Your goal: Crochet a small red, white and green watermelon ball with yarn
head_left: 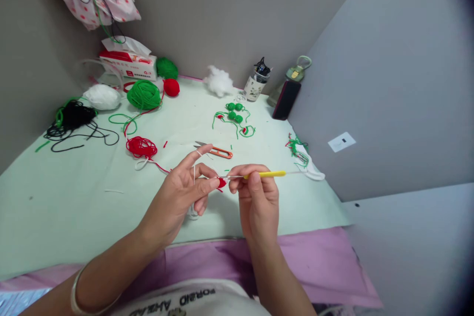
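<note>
My left hand [188, 182] pinches a small red crochet piece [221, 182] between thumb and fingers. White yarn [194, 174] is looped over its raised index finger and hangs down below the hand. In my right hand [257, 192] is a crochet hook with a yellow handle [272, 174]. Its thin metal shaft points left and its tip meets the red piece, where a bit of white shows. Just beyond my left hand lie orange thread snips [221, 152]. Red yarn [141, 147] lies in a loose heap to the left.
Green crocheted balls [232, 115] and small red-green pieces lie mid-table. Behind are stuffing [219, 81], a pen cup [256, 84], a phone [287, 100] and a bottle [296, 73]. At left are green yarn [143, 94], white yarn [102, 97], black cord [76, 116] and a tissue box [129, 65]. Yarn scraps [297, 149] sit right.
</note>
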### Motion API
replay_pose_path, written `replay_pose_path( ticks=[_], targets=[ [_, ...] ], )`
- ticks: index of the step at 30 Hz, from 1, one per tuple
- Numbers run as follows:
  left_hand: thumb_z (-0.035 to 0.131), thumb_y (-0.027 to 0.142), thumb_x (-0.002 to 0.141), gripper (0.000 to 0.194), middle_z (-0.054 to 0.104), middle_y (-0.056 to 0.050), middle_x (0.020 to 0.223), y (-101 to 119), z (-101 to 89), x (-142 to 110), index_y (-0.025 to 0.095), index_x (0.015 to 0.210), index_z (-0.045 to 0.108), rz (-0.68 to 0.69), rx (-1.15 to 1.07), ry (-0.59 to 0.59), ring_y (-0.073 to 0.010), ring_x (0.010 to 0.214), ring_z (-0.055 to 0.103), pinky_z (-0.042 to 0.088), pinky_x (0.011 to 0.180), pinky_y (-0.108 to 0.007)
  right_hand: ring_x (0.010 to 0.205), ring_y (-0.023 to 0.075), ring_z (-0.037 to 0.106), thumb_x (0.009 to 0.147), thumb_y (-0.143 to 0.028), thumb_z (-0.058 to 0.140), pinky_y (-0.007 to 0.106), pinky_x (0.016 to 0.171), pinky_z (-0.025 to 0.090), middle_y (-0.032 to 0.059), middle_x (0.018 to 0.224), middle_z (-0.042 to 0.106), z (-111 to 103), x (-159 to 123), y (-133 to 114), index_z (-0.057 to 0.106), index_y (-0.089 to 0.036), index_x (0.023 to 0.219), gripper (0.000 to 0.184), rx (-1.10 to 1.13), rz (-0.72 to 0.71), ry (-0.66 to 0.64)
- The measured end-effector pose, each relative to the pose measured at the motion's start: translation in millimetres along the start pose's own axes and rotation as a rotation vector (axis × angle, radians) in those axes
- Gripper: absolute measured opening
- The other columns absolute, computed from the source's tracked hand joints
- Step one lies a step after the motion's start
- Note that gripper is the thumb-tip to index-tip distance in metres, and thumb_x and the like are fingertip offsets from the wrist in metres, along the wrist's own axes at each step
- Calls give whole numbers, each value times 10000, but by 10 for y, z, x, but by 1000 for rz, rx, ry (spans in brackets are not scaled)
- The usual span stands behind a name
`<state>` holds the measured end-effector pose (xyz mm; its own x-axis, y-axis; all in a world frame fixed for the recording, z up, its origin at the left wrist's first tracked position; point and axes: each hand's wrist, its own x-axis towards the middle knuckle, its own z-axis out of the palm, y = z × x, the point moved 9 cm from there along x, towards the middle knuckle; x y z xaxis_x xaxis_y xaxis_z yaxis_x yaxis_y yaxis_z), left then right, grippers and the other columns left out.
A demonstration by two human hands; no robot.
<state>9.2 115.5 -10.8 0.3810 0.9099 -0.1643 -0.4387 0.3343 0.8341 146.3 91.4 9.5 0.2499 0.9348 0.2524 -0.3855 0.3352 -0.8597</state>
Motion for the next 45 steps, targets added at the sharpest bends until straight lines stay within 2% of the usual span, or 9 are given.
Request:
replay_pose_path(
  ticks=[4,10,22,29,34,37,40,43,45],
  targets=[
    [810,214,858,655,642,60,857,-3,-3,-10,246,1452,536,2,6,-12,5,428,445,431,415,-137,671,93,647,1020,-327,602,236,668,531,13,861,742,3,22,9,725,-223,902,200,11,9,-26],
    [810,217,856,589,654,54,877,5,-4,0,251,1403,596,4,20,-29,7,430,461,428,424,-141,740,108,678,1039,-303,574,252,698,545,11,897,742,4,26,-75,717,-228,948,185,-127,-69,-98],
    [833,273,845,498,642,67,864,110,-126,-30,325,1317,684,112,210,77,-16,494,549,492,503,-151,800,144,685,1043,-161,510,305,704,575,29,934,728,157,-90,-395,726,-233,1019,229,-476,-376,-119],
    [851,296,804,559,625,54,853,127,-140,-40,308,1336,678,113,268,127,-49,547,498,498,489,-162,941,194,710,1017,-87,506,374,798,595,64,962,746,273,-221,-431,698,-211,1110,247,-659,-579,-210],
    [810,257,819,499,618,53,813,179,-138,-65,289,1304,699,176,326,187,-63,568,489,476,500,-162,943,201,726,1027,-111,493,354,769,613,72,915,742,389,-314,-478,675,-205,1134,231,-775,-736,-251],
    [802,220,816,458,637,49,777,269,-140,-113,281,1264,730,269,407,249,-72,598,519,476,556,-171,915,199,732,1032,-161,505,345,731,627,85,980,748,422,-356,-475,662,-239,1161,217,-879,-767,-257],
    [809,228,820,448,648,40,750,272,-122,-151,290,1258,740,285,436,260,-101,633,556,489,593,-199,932,205,739,1010,-150,534,352,729,637,87,1068,756,429,-379,-422,641,-301,1240,295,-960,-754,-281],
    [804,210,817,352,703,4,844,304,-106,-209,286,1160,781,349,453,280,-133,682,600,536,667,-247,935,207,739,992,-122,547,343,705,638,73,1069,760,422,-399,-374,616,-349,1310,397,-1002,-780,-286],
    [806,192,806,349,709,-4,881,303,-106,-222,277,1143,786,355,426,278,-125,652,589,551,683,-260,926,210,739,981,-117,562,345,698,638,67,1059,761,405,-412,-359,611,-366,1336,436,-1007,-814,-273]
  ],
)
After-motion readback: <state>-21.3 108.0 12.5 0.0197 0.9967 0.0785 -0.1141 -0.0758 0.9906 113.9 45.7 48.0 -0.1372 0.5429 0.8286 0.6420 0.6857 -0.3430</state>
